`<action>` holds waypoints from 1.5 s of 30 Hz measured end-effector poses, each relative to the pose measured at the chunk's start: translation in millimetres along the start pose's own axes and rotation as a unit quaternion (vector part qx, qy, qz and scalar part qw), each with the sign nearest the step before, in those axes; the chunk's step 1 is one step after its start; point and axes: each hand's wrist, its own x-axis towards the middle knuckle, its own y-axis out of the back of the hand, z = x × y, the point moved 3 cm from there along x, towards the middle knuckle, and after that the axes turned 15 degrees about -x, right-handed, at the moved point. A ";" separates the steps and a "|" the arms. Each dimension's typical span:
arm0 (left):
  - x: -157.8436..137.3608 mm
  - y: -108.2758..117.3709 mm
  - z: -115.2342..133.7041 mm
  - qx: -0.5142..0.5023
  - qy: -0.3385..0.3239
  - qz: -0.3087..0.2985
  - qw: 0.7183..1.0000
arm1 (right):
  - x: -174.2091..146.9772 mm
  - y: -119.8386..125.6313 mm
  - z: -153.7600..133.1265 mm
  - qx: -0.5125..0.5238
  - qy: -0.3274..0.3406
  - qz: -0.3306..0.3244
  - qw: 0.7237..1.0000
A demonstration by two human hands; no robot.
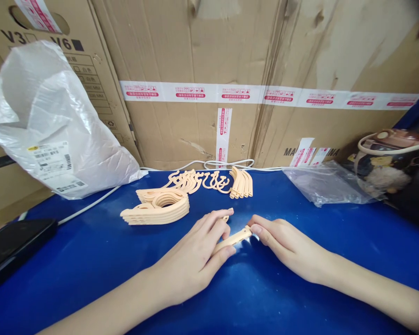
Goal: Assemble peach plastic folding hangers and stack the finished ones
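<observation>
A peach plastic folding-hanger piece (233,238) is held low over the blue table. My left hand (204,246) is closed around its near end, with the thumb along one side and fingers over the other. The thumb and fingertips of my right hand (277,237) pinch the piece's far tip; what lies under those fingertips is hidden. Beyond my left hand is a neat stack of curved peach hanger pieces (157,207). Further back lie several peach hooks (188,180) and a row of short curved hanger arms (241,182).
A white plastic parcel bag (52,125) stands at the left, with a black phone-like device (17,244) before it. Large cardboard boxes (195,51) wall off the back, and a white cable (181,167) runs along their base. Clear plastic (321,184) and a transparent bag (387,163) lie right.
</observation>
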 end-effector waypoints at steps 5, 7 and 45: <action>1.2 -0.1 -2.4 0.004 0.001 0.001 1.000 | 1.2 0.9 -4.0 0.031 0.023 -0.016 0.999; 1.3 -0.7 -3.1 0.018 0.002 0.004 1.000 | 1.0 0.2 -5.1 0.031 0.030 -0.015 0.999; -1.1 -4.2 1.7 0.074 -0.067 -0.035 0.994 | -9.0 -1.4 -6.7 -0.319 0.153 0.139 0.925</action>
